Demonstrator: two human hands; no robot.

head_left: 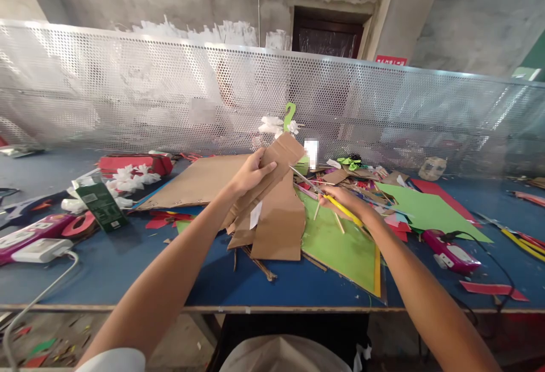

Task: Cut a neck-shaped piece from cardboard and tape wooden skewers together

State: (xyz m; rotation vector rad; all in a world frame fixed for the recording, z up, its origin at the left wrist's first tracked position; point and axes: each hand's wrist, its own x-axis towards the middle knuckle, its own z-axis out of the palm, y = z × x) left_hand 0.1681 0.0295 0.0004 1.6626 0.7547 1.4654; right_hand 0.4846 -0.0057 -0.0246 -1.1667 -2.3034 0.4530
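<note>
My left hand (253,174) grips a folded piece of brown cardboard (284,153), thumb across its face, and holds it tilted above the table. In my right hand (347,201) is a pair of scissors (338,206) with yellow handles. Their blades point left and up, with the tip by the cardboard's right edge; whether they touch it I cannot tell. Below the held piece lies more cut cardboard (279,224) with a small white paper scrap (255,214). A green sheet (340,247) lies under my right forearm, with thin sticks on it.
A large cardboard sheet (200,182) lies left of centre. Further left are a dark green box (102,204), a red pouch (134,164) and a power strip (36,238). On the right are a green paper (426,204), a magenta device (451,251) and more scissors (517,238). A perforated metal screen (170,93) stands behind.
</note>
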